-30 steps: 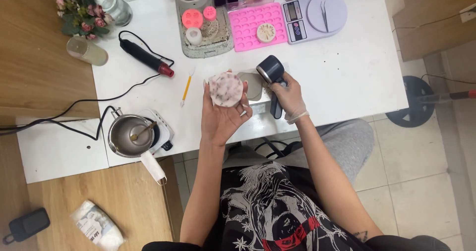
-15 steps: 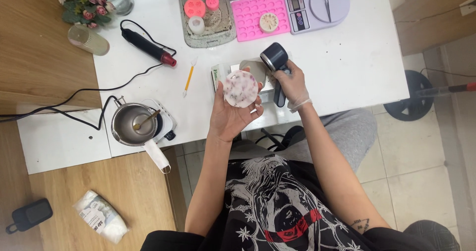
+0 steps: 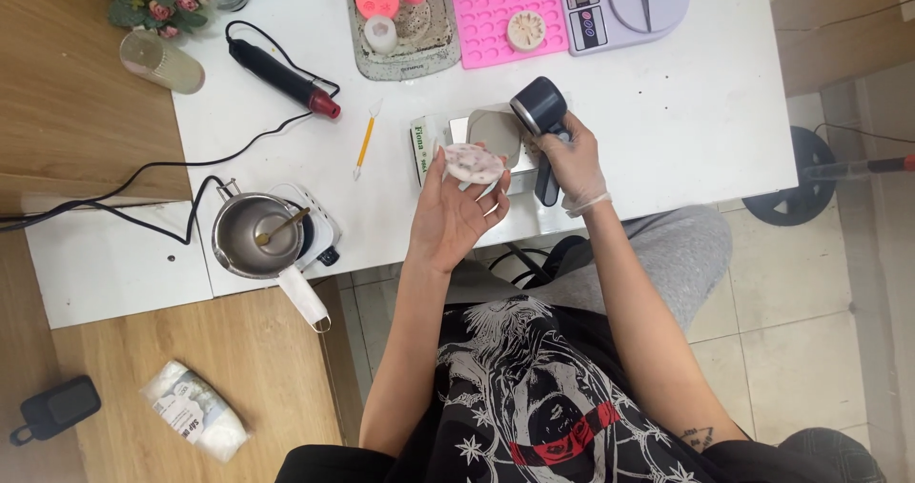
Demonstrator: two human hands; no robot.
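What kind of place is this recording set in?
Probably a home craft bench for candle or soap making: a pink silicone mould tray, a small melting pot on a hotplate, and a digital scale on a white table.

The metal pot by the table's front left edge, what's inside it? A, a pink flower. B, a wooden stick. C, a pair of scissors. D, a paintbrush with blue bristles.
B: a thin wooden stick leans inside the pot, one end resting over its rim; no scissors, flower or brush is in it.
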